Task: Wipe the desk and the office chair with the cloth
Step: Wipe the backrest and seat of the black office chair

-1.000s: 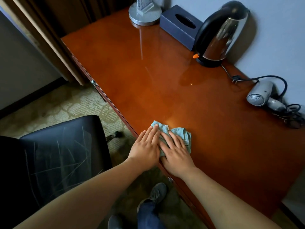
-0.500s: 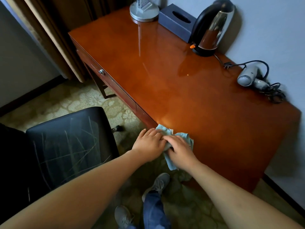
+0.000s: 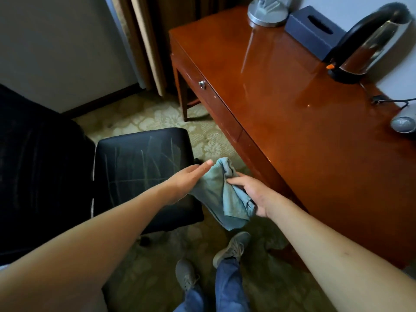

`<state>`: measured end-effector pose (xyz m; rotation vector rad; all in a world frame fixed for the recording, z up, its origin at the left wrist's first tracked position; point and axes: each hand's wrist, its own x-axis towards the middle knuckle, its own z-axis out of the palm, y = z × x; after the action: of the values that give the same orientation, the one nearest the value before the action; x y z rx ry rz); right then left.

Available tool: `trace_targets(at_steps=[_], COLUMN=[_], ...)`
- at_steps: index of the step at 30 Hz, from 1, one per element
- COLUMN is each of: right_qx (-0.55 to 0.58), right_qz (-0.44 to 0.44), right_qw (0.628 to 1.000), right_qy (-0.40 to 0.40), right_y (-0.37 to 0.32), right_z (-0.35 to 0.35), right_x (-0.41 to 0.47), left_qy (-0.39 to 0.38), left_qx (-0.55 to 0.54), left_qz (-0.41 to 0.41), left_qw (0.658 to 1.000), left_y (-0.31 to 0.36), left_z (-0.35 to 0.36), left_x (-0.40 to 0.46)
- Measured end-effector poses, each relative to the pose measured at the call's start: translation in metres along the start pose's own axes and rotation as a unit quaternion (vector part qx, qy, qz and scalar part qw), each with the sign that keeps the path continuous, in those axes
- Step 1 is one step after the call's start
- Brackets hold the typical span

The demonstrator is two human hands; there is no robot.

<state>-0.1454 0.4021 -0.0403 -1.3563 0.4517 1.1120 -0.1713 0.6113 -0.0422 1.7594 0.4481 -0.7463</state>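
A light blue cloth (image 3: 221,194) hangs in the air between the glossy brown desk (image 3: 304,122) on the right and the black office chair (image 3: 139,163) on the left. My right hand (image 3: 254,194) grips the bunched cloth from its right side. My left hand (image 3: 186,179) lies against the cloth's left side with straight fingers, above the front corner of the chair seat. The seat shows pale scratch marks.
On the desk's far side stand a black and steel kettle (image 3: 369,41), a dark tissue box (image 3: 313,28), a round metal lamp base (image 3: 267,14) and a grey hair dryer (image 3: 403,123) with its cord. A drawer knob (image 3: 202,84) faces the patterned carpet (image 3: 171,115). My shoes (image 3: 231,248) are below.
Both hands have drawn the cloth off the desk's front edge and to the left. It now hangs in the air beside the chair seat, and my view has turned left.
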Motion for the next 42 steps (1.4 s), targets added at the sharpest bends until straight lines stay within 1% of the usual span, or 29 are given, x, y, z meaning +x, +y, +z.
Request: trace_targets(at_steps=[3, 6, 10, 15, 18, 21, 24, 26, 29, 34, 39, 42], right_qx=[-0.011, -0.02, -0.01, 0.028, 0.066, 0.103, 0.086, 0.072, 0.069, 0.056, 0.034, 0.032], right_qz=[0.033, 0.069, 0.101, 0.169, 0.185, 0.2, 0.185, 0.173, 0.169, 0.137, 0.105, 0.099], right_qw=[0.999, 0.997, 0.992, 0.975, 0.963, 0.945, 0.943, 0.943, 0.932, 0.916, 0.911, 0.915], right_qy=[-0.002, -0.025, -0.075, -0.139, -0.187, -0.237, -0.264, -0.275, -0.312, -0.373, -0.396, -0.389], right_y=[-0.001, 0.005, 0.016, 0.026, 0.026, 0.023, 0.009, -0.003, -0.021, -0.056, -0.076, -0.078], right_z=[0.02, 0.038, 0.06, 0.082, 0.096, 0.109, 0.133, 0.156, 0.197, 0.271, 0.342, 0.381], right_x=[0.017, 0.038, 0.062, 0.091, 0.099, 0.101, 0.095, 0.085, 0.063, 0.017, -0.017, -0.028], left_qy=[-0.012, -0.002, 0.072, 0.133, 0.168, 0.209, 0.258, 0.293, 0.347, 0.428, 0.496, 0.505], left_qx=[-0.009, -0.062, -0.115, -0.195, -0.214, -0.209, -0.203, -0.183, -0.151, -0.13, -0.086, -0.043], left_qz=[-0.033, -0.058, -0.079, -0.099, -0.101, -0.097, -0.098, -0.092, -0.091, -0.087, -0.081, -0.083], left_qw=[0.999, 0.996, 0.988, 0.967, 0.957, 0.95, 0.939, 0.934, 0.921, 0.89, 0.86, 0.858], left_y=[-0.038, -0.075, -0.105, -0.126, -0.129, -0.128, -0.117, -0.107, -0.087, -0.061, -0.056, -0.067], left_z=[-0.028, -0.042, -0.046, -0.053, -0.057, -0.063, -0.08, -0.097, -0.128, -0.175, -0.221, -0.251], left_x=[-0.013, -0.021, -0.024, -0.016, -0.014, -0.019, -0.045, -0.068, -0.109, -0.179, -0.234, -0.259])
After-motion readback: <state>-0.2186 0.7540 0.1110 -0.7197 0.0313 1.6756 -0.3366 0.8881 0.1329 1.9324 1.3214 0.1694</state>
